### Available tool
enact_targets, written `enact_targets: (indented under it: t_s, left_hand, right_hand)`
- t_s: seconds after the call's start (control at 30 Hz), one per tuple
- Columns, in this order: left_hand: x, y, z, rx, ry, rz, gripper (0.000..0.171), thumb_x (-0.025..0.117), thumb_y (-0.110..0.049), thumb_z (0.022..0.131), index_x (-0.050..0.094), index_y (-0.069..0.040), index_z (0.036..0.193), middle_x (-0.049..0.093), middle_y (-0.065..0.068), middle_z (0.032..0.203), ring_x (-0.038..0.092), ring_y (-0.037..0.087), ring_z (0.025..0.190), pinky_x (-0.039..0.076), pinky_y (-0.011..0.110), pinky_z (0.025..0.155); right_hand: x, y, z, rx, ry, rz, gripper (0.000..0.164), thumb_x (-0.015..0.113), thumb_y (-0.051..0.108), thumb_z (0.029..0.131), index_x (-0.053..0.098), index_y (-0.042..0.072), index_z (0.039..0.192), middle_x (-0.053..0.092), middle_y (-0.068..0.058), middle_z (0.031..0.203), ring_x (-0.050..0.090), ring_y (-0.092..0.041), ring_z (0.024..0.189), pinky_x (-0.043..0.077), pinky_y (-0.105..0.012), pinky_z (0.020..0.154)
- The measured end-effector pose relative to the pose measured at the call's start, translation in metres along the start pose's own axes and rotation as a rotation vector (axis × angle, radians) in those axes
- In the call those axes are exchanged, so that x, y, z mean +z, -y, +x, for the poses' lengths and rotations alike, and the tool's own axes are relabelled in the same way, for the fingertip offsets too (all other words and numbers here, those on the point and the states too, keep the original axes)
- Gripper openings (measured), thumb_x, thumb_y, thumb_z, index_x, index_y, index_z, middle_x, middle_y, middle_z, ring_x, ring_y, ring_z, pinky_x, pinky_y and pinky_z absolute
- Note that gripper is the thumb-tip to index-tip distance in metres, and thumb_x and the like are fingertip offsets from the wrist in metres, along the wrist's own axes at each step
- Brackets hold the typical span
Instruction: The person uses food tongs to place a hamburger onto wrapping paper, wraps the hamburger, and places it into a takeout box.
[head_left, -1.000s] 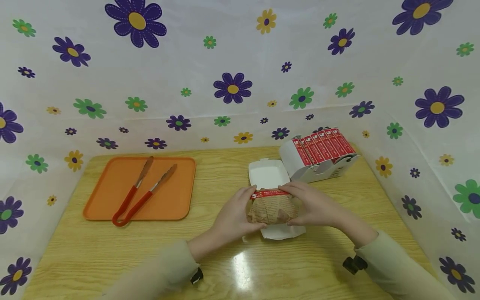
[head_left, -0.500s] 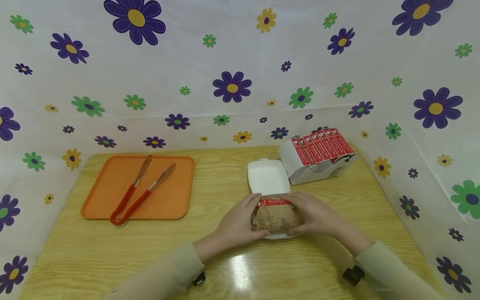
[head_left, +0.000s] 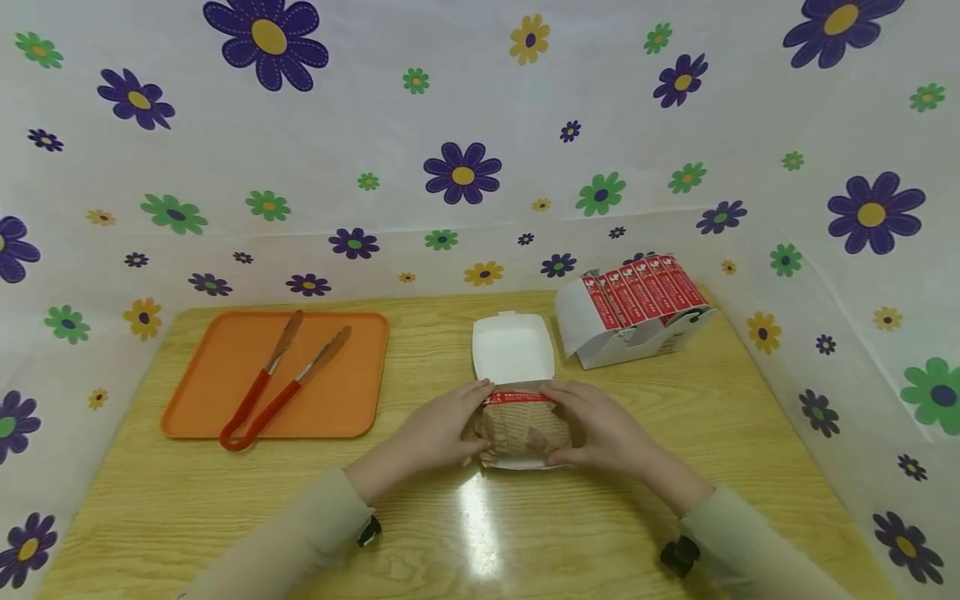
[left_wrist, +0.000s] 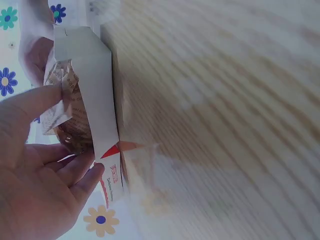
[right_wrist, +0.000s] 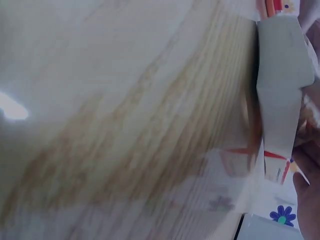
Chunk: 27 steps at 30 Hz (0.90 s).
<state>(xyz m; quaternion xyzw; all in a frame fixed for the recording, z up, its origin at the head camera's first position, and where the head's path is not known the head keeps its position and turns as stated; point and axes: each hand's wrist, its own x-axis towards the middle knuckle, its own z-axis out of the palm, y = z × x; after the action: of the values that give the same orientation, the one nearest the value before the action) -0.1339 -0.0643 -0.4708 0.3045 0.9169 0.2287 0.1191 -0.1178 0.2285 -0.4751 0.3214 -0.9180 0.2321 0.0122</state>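
Observation:
A wrapped burger (head_left: 522, 427) in brown printed paper with a red strip sits in the base of an opened white clamshell box (head_left: 513, 347). The box lid lies back on the far side. My left hand (head_left: 438, 425) holds the burger's left side, thumb at the front and fingers behind. On the opposite side my right hand (head_left: 611, 433) grips it likewise. In the left wrist view, the left hand's thumb presses the crumpled wrapper (left_wrist: 62, 107), and its fingers reach the box's side wall (left_wrist: 95, 90). Much of the right hand (right_wrist: 311, 192) is cut off in the right wrist view.
A white carton holding several red-and-white boxes (head_left: 645, 292) stands at the back right of the wooden table (head_left: 600, 533). To the left, red-handled tongs (head_left: 258, 400) lie spread on an orange tray (head_left: 348, 408). A flower-printed cloth encloses the back and sides.
The wrapped burger has come down into the box base. Both hands have then moved left, and the box has shifted left with them, away from the carton.

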Motion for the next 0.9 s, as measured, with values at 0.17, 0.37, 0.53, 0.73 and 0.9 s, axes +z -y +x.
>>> enact_targets:
  t_s: [0.17,0.37,0.53,0.73,0.9]
  left_hand:
    - [0.003,0.000,0.001,-0.020,-0.046,-0.017,0.087,0.085,-0.036,0.092,0.044,-0.005,0.161,0.044,0.014,0.166,0.060,0.035,0.140,0.055,0.047,0.114]
    - [0.013,-0.002,0.000,-0.028,-0.146,-0.057,0.084,0.091,-0.030,0.086,0.051,-0.004,0.156,0.057,0.012,0.154,0.064,0.030,0.134,0.055,0.045,0.113]
    - [0.014,-0.004,-0.001,-0.002,-0.159,-0.033,0.081,0.091,-0.028,0.086,0.054,-0.003,0.154,0.060,0.013,0.155,0.059,0.033,0.142,0.049,0.048,0.121]
    - [0.012,-0.002,-0.003,0.081,-0.106,0.004,0.083,0.082,-0.030,0.088,0.048,0.002,0.157,0.052,0.017,0.162,0.051,0.037,0.149,0.035,0.056,0.129]
    - [0.014,-0.001,-0.001,0.077,-0.139,0.022,0.084,0.086,-0.031,0.085,0.050,-0.002,0.156,0.057,0.014,0.158,0.051,0.038,0.148,0.031,0.063,0.129]
  right_hand:
    - [0.000,-0.002,-0.002,0.023,-0.038,0.124,0.075,0.091,0.011,0.081,0.058,-0.001,0.148,0.065,-0.020,0.145,0.062,-0.043,0.132,0.051,-0.064,0.112]
    - [0.000,-0.005,0.000,0.044,-0.018,0.102,0.075,0.091,0.009,0.081,0.057,-0.004,0.147,0.065,-0.021,0.145,0.062,-0.043,0.133,0.050,-0.062,0.114]
    - [-0.005,-0.005,0.003,0.042,0.008,0.012,0.082,0.095,0.020,0.079,0.057,-0.003,0.148,0.064,-0.020,0.147,0.061,-0.042,0.135,0.050,-0.061,0.114]
    - [-0.012,-0.006,0.005,0.035,0.083,-0.028,0.087,0.097,0.034,0.076,0.060,0.002,0.148,0.064,-0.017,0.149,0.058,-0.041,0.140,0.047,-0.062,0.118]
    - [-0.015,-0.009,0.006,-0.001,0.088,-0.132,0.085,0.096,0.043,0.074,0.065,0.002,0.142,0.067,-0.016,0.145,0.059,-0.041,0.138,0.046,-0.062,0.119]
